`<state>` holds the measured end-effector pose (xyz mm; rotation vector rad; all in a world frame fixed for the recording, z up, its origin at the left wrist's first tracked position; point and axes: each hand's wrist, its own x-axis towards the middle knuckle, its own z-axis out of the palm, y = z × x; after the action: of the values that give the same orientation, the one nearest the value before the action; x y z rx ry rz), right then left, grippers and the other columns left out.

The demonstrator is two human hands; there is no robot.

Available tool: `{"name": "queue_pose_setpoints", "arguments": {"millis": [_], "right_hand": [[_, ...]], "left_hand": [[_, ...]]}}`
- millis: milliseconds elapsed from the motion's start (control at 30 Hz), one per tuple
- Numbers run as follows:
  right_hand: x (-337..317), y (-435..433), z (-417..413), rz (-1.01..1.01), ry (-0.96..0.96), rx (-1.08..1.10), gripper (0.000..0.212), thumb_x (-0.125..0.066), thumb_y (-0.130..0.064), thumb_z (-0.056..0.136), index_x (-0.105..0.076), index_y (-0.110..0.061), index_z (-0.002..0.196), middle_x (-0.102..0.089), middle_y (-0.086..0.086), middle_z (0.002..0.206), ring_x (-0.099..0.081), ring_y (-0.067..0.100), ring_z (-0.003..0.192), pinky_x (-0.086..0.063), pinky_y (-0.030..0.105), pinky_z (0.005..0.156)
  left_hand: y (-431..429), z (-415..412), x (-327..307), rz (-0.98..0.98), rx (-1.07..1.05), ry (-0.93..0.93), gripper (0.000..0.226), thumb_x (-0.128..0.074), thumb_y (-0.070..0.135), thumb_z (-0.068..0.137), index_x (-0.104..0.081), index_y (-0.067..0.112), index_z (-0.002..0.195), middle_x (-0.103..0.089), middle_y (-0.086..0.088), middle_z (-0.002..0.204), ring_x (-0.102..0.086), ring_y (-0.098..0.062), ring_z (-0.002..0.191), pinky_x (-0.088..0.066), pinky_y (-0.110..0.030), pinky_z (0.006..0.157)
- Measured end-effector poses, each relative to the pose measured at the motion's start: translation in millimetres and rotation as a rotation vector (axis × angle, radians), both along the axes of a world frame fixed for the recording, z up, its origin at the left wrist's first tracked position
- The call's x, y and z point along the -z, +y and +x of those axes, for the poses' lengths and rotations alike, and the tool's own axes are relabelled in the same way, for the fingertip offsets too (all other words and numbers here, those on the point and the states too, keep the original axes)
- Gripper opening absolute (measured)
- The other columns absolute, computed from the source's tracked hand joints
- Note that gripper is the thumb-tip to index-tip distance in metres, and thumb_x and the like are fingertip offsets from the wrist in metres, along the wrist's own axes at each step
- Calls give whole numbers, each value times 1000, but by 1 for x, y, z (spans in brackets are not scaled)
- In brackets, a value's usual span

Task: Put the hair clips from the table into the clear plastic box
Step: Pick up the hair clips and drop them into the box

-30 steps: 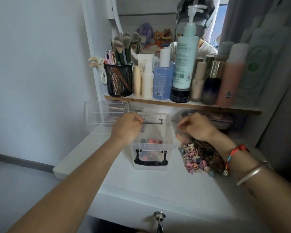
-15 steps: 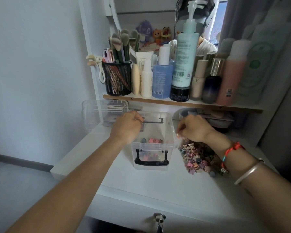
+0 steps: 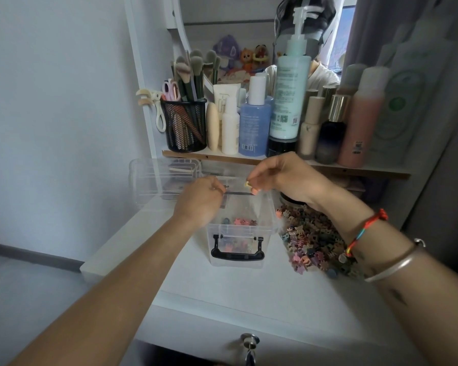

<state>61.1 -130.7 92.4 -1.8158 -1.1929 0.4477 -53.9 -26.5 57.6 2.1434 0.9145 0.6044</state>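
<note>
A clear plastic box [image 3: 269, 220] with a black handle stands on the white table, with several small coloured hair clips lying inside. My left hand [image 3: 198, 202] rests closed on the box's left rim. My right hand [image 3: 283, 178] hovers over the box's far edge and pinches a small yellow hair clip [image 3: 247, 184] between its fingertips. A heap of mixed small hair clips [image 3: 312, 241] lies on the table just right of the box, partly hidden by my right forearm.
The box's clear lid [image 3: 164, 178] stands behind-left of it. A shelf [image 3: 354, 171] just above carries bottles, a tall pump bottle [image 3: 288, 96] and a black mesh brush cup [image 3: 184, 125]. A drawer key [image 3: 249, 344] juts out at the table's front edge.
My right hand has lifted off the heap and swung left over the box, now holding a yellow clip. My left hand has stayed on the box rim.
</note>
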Motion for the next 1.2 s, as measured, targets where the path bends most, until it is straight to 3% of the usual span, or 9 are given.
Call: {"name": "queue_pose_setpoints", "arguments": {"millis": [133,300,400,500,667,767,933,1067,1200], "right_hand": [[4,6,4,30,18,50,20,-66,2,79,-59,-13,68,-58,7,65,-54,18,60,-48,24,70],[11,15,10,59,-76,168,19,-68,-4,79,-57,-15,68,-59,-2,60,-56,-5,42,-46,5,56],[12,17,9,36,-228,221,4,-64,-10,84,-67,-10,81,-62,-2,71,-59,-1,64,-43,13,64],[13,14,14,49,-315,302,11,-59,-10,87,-69,-8,90,-61,-2,84,-55,9,86,-36,13,75],[35,5,35,-159,-413,413,24,-50,-5,86,-70,-17,88,-70,8,107,-62,24,107,-45,27,95],[56,3,33,-430,-621,277,30,-46,-2,87,-69,-17,98,-67,8,112,-60,26,109,-44,27,84],[63,6,27,-578,-796,253,25,-44,-7,89,-66,-12,101,-63,13,115,-58,32,107,-43,32,77],[57,3,31,-418,-636,308,26,-48,-6,87,-69,-16,100,-66,8,111,-60,26,106,-46,27,84],[19,-1,24,144,3,239,16,-60,3,83,-66,-12,86,-62,-3,72,-57,-8,57,-40,0,53]], "left_hand": [[0,0,1,6,9,2,27,-38,8,92,-63,7,103,-62,-12,104,-59,-34,104,-48,-40,95],[1,0,1,15,12,0,27,-38,8,93,-62,6,103,-63,-15,113,-59,-35,104,-48,-39,93],[1,0,1,21,17,1,27,-38,9,93,-62,6,103,-62,-14,115,-59,-34,104,-48,-40,94],[2,1,1,17,16,2,27,-37,8,93,-62,6,104,-61,-12,117,-59,-33,105,-48,-42,96],[1,0,1,21,14,10,27,-37,9,94,-62,7,105,-62,-13,115,-60,-34,104,-47,-38,93],[1,-1,1,18,21,12,27,-37,10,94,-61,7,105,-63,-14,113,-60,-34,103,-46,-38,91],[1,-1,1,12,23,2,27,-37,10,94,-61,5,105,-62,-14,115,-59,-34,104,-47,-40,93],[1,0,1,0,22,-9,27,-37,9,94,-61,5,105,-62,-14,115,-59,-34,105,-47,-40,94],[0,1,1,-1,23,-8,27,-37,10,94,-62,7,103,-63,-12,113,-60,-34,104,-45,-37,92]]}}
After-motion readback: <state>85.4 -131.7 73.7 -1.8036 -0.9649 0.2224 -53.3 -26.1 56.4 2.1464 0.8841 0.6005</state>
